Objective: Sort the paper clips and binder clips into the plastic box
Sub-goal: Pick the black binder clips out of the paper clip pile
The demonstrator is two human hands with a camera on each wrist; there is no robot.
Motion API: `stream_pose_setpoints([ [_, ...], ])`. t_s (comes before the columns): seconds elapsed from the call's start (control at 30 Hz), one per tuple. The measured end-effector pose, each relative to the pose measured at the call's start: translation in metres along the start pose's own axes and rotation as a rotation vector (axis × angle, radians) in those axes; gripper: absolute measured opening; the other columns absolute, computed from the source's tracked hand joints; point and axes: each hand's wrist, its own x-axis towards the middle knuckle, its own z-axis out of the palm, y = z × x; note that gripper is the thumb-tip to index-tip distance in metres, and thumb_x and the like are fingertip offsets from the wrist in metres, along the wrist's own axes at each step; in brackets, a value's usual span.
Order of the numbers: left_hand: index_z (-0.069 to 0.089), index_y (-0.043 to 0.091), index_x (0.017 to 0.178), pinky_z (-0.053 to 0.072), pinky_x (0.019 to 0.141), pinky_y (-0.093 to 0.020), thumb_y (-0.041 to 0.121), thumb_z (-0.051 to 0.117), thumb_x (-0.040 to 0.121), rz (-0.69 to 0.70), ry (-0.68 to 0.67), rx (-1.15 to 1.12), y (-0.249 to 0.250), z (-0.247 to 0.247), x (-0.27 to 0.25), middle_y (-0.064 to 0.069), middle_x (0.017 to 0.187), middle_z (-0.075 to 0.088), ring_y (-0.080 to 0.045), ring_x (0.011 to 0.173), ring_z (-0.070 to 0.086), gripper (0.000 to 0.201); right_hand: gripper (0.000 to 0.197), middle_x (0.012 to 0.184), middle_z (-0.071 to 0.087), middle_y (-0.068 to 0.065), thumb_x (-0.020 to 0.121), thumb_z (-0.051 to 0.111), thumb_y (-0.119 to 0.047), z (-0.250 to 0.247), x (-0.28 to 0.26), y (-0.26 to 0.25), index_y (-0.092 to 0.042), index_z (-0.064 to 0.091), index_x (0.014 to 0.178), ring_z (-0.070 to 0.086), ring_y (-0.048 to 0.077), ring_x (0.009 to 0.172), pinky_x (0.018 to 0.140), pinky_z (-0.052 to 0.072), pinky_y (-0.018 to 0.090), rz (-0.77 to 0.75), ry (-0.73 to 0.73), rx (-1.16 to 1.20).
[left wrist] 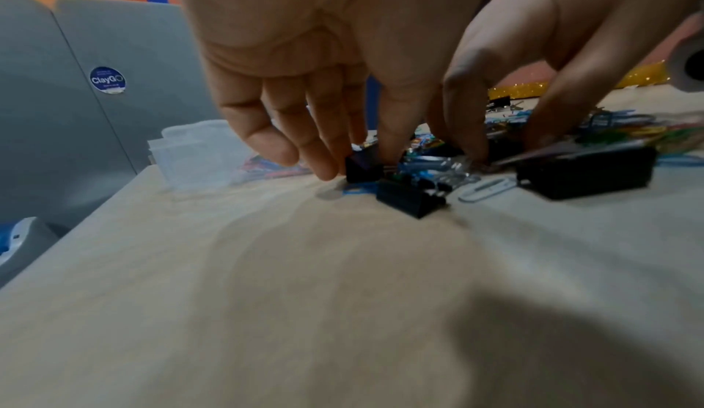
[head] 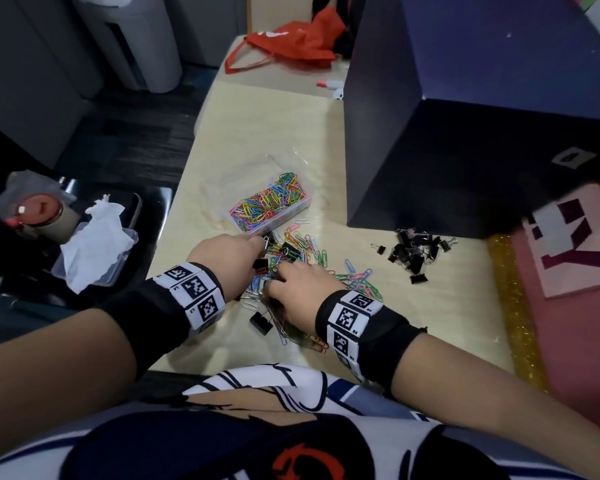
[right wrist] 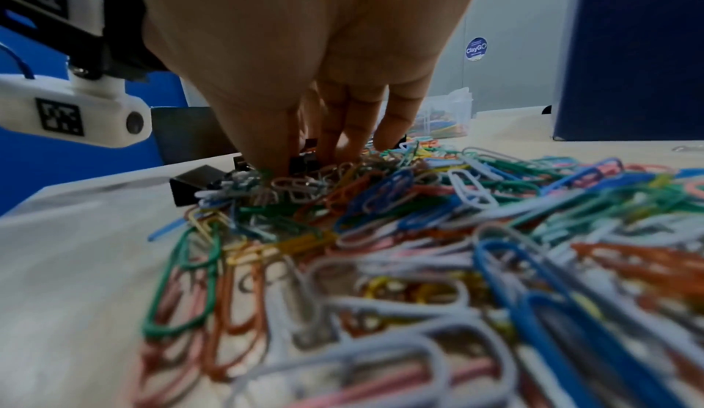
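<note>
Loose paper clips (head: 312,251), binder clips (head: 414,252), plastic box (head: 274,202) on table (head: 257,133).
Round blue sticker (left wrist: 107,80) read "ClayGO"; left hand (head: 226,258) pinched a white paper clip (head: 266,242); right hand (head: 302,289) fingers curled into pile, grip unclear.

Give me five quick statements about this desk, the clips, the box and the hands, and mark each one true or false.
1. The plastic box already holds coloured paper clips. True.
2. A heap of black binder clips lies apart from the mixed pile, nearer the right hand's side. True.
3. The left hand is inside the box. False: its fingertips are at the mixed pile, just short of the box.
4. The right hand rests on the dark box. False: its fingers reach down into the mixed pile.
5. The mixed pile holds only paper clips. False: black binder clips lie among them.
</note>
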Motion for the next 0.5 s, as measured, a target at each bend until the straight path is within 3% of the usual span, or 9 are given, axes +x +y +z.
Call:
stream_pose_setpoints([
  [0.17,0.047,0.017,0.112,0.053,0.074,-0.041,0.024,0.053,0.085,0.000,-0.005,0.013,0.003,0.004,0.002,-0.007,0.112,0.059,-0.032,0.096,0.061,0.029,0.035,0.118,0.049,0.011,0.089,0.050,-0.021,0.001,0.000,0.003,-0.018,0.051,0.124,0.047,0.032,0.113,0.092,0.039,0.042,0.027,0.064,0.092],
  [0.33,0.040,0.016,0.108,0.044,0.062,-0.035,0.027,0.052,0.083,0.013,0.014,0.074,0.007,0.003,0.002,-0.007,0.108,0.057,-0.032,0.089,0.063,0.030,0.028,0.111,0.051,0.004,0.083,0.054,-0.024,0.000,-0.004,0.013,-0.020,0.054,0.111,0.050,0.028,0.106,0.086,0.044,0.036,0.155,0.201,0.280],
  [0.5,0.043,0.022,0.112,0.051,0.066,-0.036,0.030,0.055,0.082,0.058,-0.023,0.069,0.008,0.002,0.005,-0.006,0.109,0.056,-0.031,0.091,0.063,0.034,0.022,0.109,0.042,-0.002,0.081,0.057,-0.021,-0.003,-0.010,0.029,-0.024,0.049,0.102,0.056,0.024,0.085,0.076,0.049,0.035,0.334,0.323,0.496],
])
